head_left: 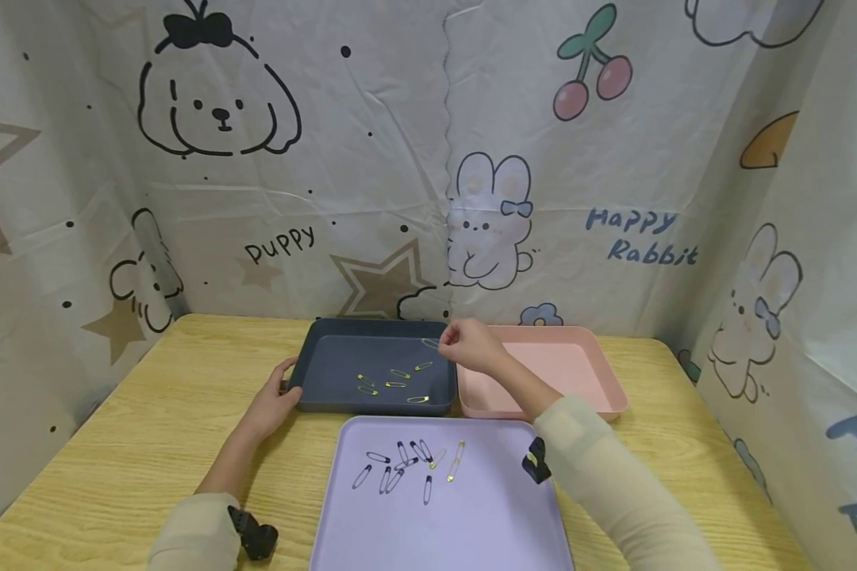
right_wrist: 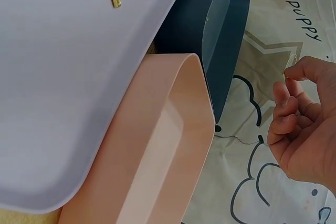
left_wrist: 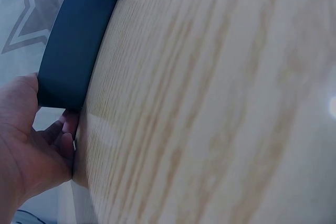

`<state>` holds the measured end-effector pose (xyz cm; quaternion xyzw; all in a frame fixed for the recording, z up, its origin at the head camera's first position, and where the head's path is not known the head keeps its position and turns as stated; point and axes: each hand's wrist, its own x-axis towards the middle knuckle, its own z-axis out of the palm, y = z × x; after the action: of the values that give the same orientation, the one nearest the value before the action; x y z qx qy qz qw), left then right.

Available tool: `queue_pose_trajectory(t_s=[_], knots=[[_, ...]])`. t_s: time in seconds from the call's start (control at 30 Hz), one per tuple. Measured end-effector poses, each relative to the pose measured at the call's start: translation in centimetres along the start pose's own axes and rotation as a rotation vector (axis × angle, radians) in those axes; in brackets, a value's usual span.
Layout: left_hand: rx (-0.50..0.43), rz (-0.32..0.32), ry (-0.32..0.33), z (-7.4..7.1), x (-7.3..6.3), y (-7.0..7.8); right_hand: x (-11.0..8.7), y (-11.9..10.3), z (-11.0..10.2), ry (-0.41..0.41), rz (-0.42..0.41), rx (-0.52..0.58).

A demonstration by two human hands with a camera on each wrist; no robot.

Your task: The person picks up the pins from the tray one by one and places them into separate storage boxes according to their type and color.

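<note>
Six gold pins (head_left: 396, 385) in navy tray (head_left: 374, 408), assorted pins (head_left: 428, 480) on lilac tray (head_left: 443, 547)

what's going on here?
A person's right hand pinches a gold safety pin above the dark blue tray, while the left hand holds that tray's left end. Several gold pins already lie in it. Black pins and a couple of gold ones lie on the lilac tray; a pink tray sits alongside the blue one.

Head view: lavender tray (head_left: 500, 507) cut at bottom; forearm (head_left: 527, 385) partly hides pink tray (head_left: 567, 361); right hand (head_left: 470, 346) hides end of pin (head_left: 429, 342).
</note>
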<state>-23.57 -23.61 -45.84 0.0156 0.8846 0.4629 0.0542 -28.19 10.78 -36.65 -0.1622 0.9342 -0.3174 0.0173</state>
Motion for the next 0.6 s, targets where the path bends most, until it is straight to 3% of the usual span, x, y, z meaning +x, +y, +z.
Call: queue_pose_trajectory(t_s=[0.6], knots=[[0.001, 0.005, 0.007, 0.1, 0.1, 0.0, 1.4, -0.6, 1.0, -0.001, 0.052, -0.037]])
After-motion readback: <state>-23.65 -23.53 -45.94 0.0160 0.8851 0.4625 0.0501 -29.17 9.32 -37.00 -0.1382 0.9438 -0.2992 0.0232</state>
